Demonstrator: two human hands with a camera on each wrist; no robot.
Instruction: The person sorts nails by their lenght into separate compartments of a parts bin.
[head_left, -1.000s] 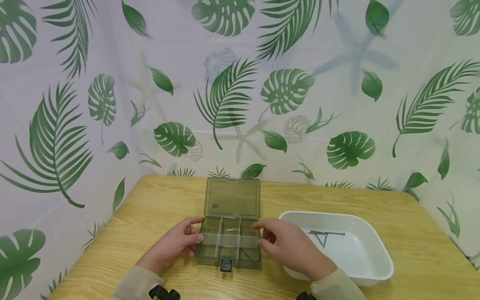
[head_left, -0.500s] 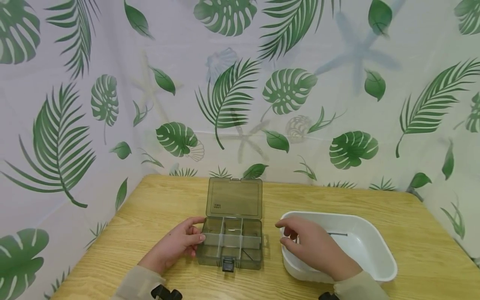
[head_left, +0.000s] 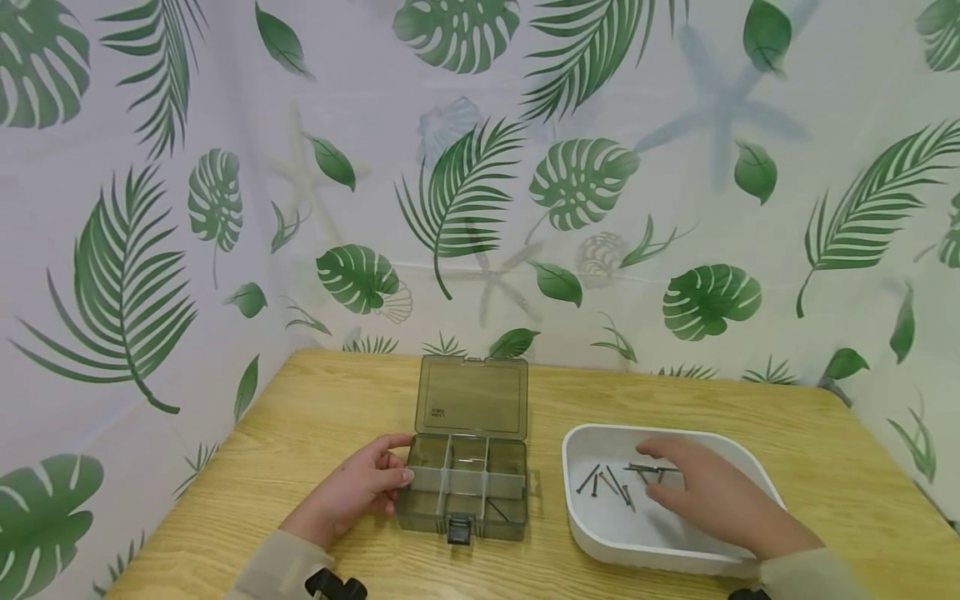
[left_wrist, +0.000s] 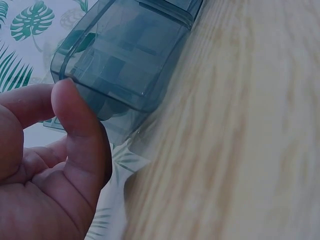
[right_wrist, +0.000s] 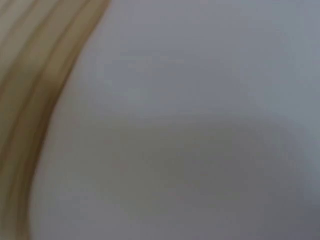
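Note:
A smoky clear compartment box stands on the table, its lid raised at the back. My left hand holds its left side; in the left wrist view the thumb meets the box's rim and the other fingers are bent. Over the white tray, my right hand reaches with thumb and index finger apart, overlapping several thin dark nails. Further nails lie to the left in the tray. One thin dark piece shows in the box's front right compartment.
The wooden table carries the box left of the tray, with a strip of tabletop between them. A leaf-print cloth rises behind the table and along its sides. Mostly blurred white tray wall fills the right wrist view.
My right hand has moved right, away from the box and over the tray, uncovering the nails in the tray's left part. My left hand has stayed at the box.

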